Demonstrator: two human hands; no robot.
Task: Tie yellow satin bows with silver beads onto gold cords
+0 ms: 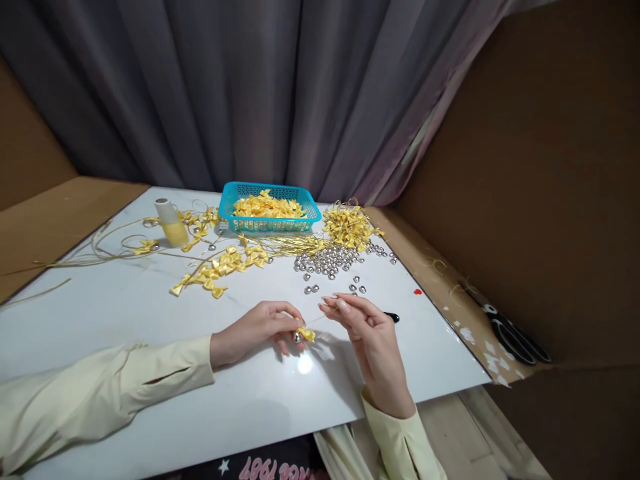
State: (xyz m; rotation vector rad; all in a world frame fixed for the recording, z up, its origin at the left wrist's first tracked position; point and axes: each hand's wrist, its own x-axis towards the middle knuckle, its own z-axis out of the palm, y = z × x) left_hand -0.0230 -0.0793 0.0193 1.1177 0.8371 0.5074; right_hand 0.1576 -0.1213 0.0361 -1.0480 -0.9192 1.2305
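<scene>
My left hand (263, 328) is closed in a pinch on a small yellow ribbon bow (307, 335), held just above the white tabletop. A shiny silver bead (297, 337) hangs against the bow by my fingertips. From there a thin thread (315, 319) stretches right to my right hand (375, 340), whose thumb and fingertips are pinched together on its end. Part of a black-handled tool (393, 317) sticks out from behind my right hand; the rest of it is hidden.
A blue basket (270, 227) of yellow bows stands at the back. Around it lie silver beads (330, 260), a pile of corded bows (347, 225), loose bows (225, 263) and a thread spool (171, 223). Black scissors (515, 337) rest on cardboard at the right.
</scene>
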